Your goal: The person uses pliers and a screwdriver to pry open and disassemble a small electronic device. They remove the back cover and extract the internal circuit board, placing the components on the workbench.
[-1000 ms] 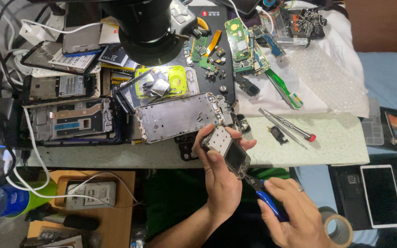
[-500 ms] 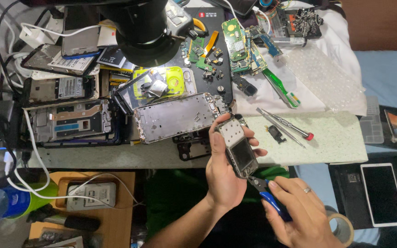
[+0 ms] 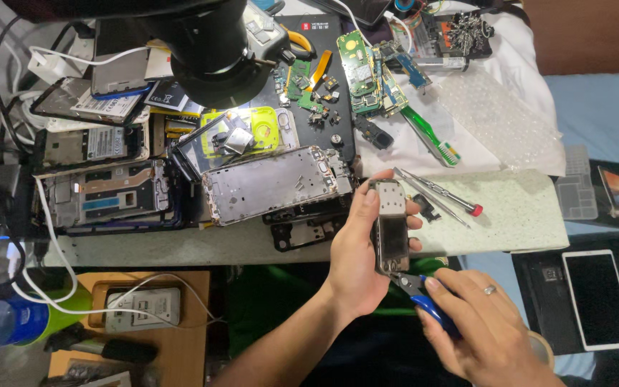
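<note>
Left hand (image 3: 356, 261): fingers wrapped around a small phone body (image 3: 391, 228), thumb on its left edge, fingertips showing on its right edge. The phone body stands upright, held in front of the near edge of the workbench (image 3: 180, 247), above the person's lap.

Right hand (image 3: 485, 330): fingers clenched around the blue handles of a pair of pliers (image 3: 418, 294); a ring sits on one finger. The plier tips touch the lower end of the phone body.

On the workbench, left of the hands: a large metal phone frame (image 3: 274, 183), lying flat and slightly tilted; further stripped phones stacked beyond it.

Right of the phone body: a screwdriver with a red end (image 3: 438, 192) on a speckled pad (image 3: 517, 208).

Behind: green circuit boards (image 3: 360, 68), a green toothbrush (image 3: 428, 135), and a black microscope head (image 3: 213, 50) overhanging the bench.

Far right: a white tablet (image 3: 600, 297), lying flat.
</note>
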